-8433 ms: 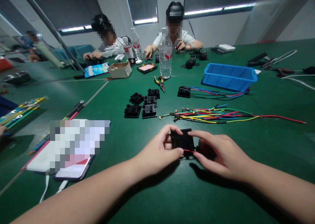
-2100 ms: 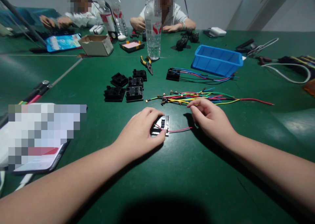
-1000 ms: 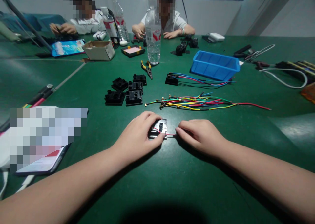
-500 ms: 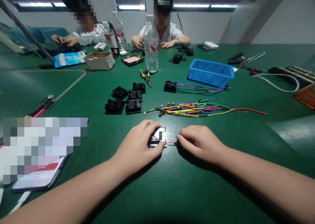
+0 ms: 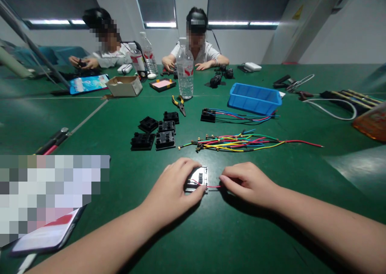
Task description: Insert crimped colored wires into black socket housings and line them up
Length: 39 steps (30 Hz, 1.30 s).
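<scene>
My left hand [image 5: 177, 185] grips a small black plastic housing [image 5: 201, 177] flat on the green table, thumb at its near edge and fingers over its far side. A thin red wire [image 5: 213, 187] runs out of the housing to the right. Its other end is pinched between the thumb and forefinger of my right hand [image 5: 249, 183], which hides the tip. Beyond my hands lies a bundle of coloured wires [image 5: 232, 141] with metal terminals. Several more black housings [image 5: 165, 140] sit to the left of the bundle.
Pliers [image 5: 180, 106] with yellow handles lie beyond the housings, near a water bottle [image 5: 185, 75]. A wired housing [image 5: 208, 115] is in front of a blue bin [image 5: 255, 99]. A phone [image 5: 45, 234] lies at the left. Two people sit across the table [image 5: 193, 242].
The whole view has shifted, so the table and things on it appear lower. Both hands keep their hold on the housing and the red wire, with hardly any movement between them.
</scene>
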### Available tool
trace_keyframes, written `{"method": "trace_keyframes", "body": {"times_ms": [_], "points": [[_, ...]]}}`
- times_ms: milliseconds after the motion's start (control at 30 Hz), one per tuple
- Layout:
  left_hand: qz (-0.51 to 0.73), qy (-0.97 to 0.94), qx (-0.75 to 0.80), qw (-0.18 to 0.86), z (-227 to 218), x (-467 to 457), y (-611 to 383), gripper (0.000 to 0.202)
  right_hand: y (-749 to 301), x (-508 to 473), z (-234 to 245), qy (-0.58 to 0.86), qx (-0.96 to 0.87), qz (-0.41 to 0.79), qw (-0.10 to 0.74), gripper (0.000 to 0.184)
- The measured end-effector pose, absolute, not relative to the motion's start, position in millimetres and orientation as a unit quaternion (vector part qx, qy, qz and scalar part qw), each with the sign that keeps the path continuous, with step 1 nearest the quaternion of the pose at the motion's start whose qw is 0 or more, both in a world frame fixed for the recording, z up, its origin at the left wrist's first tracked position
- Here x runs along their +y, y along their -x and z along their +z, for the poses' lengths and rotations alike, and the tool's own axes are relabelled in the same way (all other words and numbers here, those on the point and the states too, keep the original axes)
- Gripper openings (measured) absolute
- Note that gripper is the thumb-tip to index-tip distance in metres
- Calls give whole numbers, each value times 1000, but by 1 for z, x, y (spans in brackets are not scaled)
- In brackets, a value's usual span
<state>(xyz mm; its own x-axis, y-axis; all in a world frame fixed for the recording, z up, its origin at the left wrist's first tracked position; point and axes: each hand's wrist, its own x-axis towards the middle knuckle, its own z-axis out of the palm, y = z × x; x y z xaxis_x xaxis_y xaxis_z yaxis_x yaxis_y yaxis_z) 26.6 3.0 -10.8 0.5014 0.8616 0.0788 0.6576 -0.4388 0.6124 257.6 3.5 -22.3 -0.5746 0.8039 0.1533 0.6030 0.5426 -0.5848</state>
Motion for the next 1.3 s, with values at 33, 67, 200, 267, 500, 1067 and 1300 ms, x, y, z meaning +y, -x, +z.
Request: {"method": "trace_keyframes", "body": {"times_ms": [33, 67, 200, 267, 500, 1067, 1300], "points": [[193, -826, 460, 262, -11, 3, -27, 32, -258, 3, -22, 404, -855, 246, 214, 34], [190, -827, 460, 261, -11, 3, -27, 32, -258, 2, -21, 397, -857, 246, 219, 34], [180, -828, 463, 260, -10, 3, -27, 32, -259, 1, -18, 388, -877, 215, 187, 34], [177, -828, 464, 260, -9, 3, -27, 32, -259, 1, -16, 397, -884, 179, 171, 33], [174, -827, 467, 261, -9, 3, -27, 35, -278, 20, -18, 435, -868, 9, 241, 26], [209, -806, 459, 309, -5, 2, -24, 29, -314, 57, -38, 583, -767, -42, 265, 14], [203, -804, 454, 327, -5, 6, -23, 28, -317, 59, -36, 570, -781, -30, 255, 9]]}}
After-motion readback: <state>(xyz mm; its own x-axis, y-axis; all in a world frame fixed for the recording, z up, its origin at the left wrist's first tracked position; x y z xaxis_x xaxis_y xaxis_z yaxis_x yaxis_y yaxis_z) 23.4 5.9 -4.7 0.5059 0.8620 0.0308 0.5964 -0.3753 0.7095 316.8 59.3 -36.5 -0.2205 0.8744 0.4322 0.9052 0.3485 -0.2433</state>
